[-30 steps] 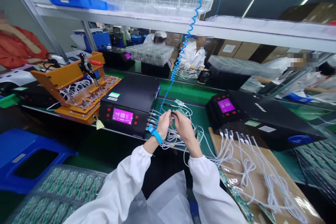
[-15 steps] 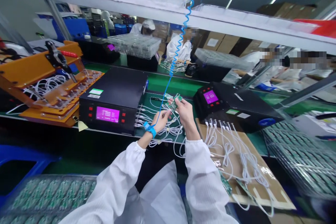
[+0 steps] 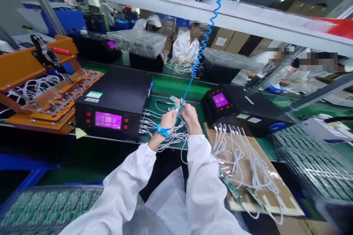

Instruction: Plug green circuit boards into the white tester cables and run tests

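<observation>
I observe a single head-worn camera. It sits above and behind the fingers (image 3: 186, 109), faces forward and down along both sleeves (image 3: 124, 176), and views them at close range. Field of view: the counter (image 3: 270, 149) beneath the fingers, the shelf (image 3: 248, 25) above and beyond them, co-workers (image 3: 184, 47) well past them.

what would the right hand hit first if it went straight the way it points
Probably the green board, just at the fingertips of the right hand; they overlap in this view, so depth is unclear.
</observation>
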The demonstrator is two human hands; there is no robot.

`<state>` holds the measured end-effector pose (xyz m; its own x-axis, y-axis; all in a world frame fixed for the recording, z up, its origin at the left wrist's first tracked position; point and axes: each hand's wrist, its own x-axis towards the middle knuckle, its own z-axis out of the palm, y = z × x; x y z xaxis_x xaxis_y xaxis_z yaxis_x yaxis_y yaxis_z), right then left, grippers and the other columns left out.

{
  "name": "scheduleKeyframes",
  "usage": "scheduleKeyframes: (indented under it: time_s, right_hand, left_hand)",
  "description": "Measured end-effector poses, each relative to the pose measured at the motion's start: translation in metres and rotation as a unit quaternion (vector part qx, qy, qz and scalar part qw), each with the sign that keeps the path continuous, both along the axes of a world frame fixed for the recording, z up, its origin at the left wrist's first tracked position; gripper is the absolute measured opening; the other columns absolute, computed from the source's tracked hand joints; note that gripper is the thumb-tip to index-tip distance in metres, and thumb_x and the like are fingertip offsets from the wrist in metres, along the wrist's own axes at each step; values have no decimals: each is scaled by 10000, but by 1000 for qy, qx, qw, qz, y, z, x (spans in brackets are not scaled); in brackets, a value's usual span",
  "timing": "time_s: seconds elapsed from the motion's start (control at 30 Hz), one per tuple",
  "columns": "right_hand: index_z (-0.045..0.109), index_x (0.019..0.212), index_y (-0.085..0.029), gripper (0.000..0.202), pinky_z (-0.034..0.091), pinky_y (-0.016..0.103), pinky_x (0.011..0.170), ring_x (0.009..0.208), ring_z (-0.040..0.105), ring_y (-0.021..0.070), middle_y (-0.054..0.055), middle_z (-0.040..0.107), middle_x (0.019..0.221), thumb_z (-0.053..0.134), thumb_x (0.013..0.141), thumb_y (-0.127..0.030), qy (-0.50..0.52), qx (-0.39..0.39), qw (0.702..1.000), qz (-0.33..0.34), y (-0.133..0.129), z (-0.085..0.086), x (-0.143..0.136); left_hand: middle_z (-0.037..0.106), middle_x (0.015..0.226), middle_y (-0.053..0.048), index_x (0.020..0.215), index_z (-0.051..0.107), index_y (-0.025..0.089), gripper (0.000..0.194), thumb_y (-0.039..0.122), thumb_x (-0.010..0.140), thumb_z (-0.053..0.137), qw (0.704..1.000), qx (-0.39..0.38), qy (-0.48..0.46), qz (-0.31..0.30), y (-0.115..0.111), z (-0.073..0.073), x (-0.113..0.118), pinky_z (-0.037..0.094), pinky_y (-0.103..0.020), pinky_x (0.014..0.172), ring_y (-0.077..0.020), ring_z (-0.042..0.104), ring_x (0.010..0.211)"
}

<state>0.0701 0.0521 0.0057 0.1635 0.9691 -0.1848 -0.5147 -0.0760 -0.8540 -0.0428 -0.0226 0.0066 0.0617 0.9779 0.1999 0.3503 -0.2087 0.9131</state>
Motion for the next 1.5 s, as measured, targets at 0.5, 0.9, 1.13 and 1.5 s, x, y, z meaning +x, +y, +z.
scheduleKeyframes:
  time_s: [0.5,0.9,1.13,1.5]
  right_hand:
    - [636,751,-167,140,593,367,850,693,664,173,2,675,666,771,735,-133,-441,42,896,-22,33,-14,57]
    - [762,1004,-159,154,491,305,839,972,692,253,122,764,1039,688,870,-140,-760,131,621,141,18,-15,38]
    - [682,1053,-180,150,500,338,868,951,646,235,97,681,1028,586,949,-229,-725,261,627,114,-6,9,49]
    - [654,1089,-209,178,495,334,703,913,731,304,130,775,1043,585,935,-264,-730,302,608,72,-28,9,52]
  left_hand:
    - [745,797,-50,1123,561,222,169,220,998,448,998,-28,15,48,17,-24,-25,514,-347,777,-218,680,699]
    - [646,957,-150,608,529,222,289,142,657,802,996,-25,68,51,30,-24,-27,378,-550,1133,-417,490,1294]
    - [680,1008,-148,756,611,213,157,263,849,728,993,-58,-95,49,35,-10,-15,302,-536,1200,-364,519,1290]
    - [421,554,64,662,517,176,411,419,919,725,876,-199,-439,30,29,8,21,357,-219,524,-64,383,470]
